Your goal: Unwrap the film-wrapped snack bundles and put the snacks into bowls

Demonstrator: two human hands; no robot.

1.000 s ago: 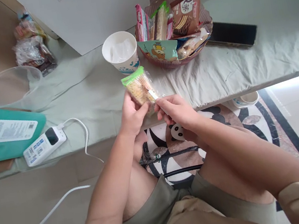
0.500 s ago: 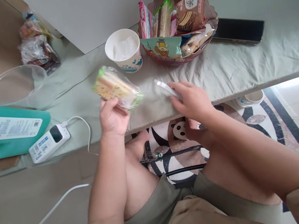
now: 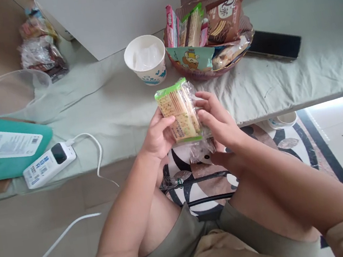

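Note:
My left hand [image 3: 158, 135] grips a packet of crackers [image 3: 178, 112] in a clear wrapper with green ends, its thumb lying across the front. The packet stands upright over the table's front edge. At its right side, the curled fingers of my right hand [image 3: 217, 117] are on the crinkled clear wrapping. A loose piece of clear plastic [image 3: 201, 150] hangs below. Just beyond the hands is a white paper cup [image 3: 152, 76] with something whitish inside. Right of it sits a ruffled bowl [image 3: 194, 75] of wrapped snacks.
A black phone [image 3: 275, 44] lies right of the bowl. At left are a teal jug [image 3: 1, 125], a white power strip [image 3: 50, 164] with a cable, a clear round container [image 3: 11, 91] and bagged snacks [image 3: 41, 58]. A white box [image 3: 126, 9] stands behind the cup.
My left hand has brought the cracker packet right and turned it upright. My right hand, which held a small white strip over the table, is now at the packet; the strip no longer shows.

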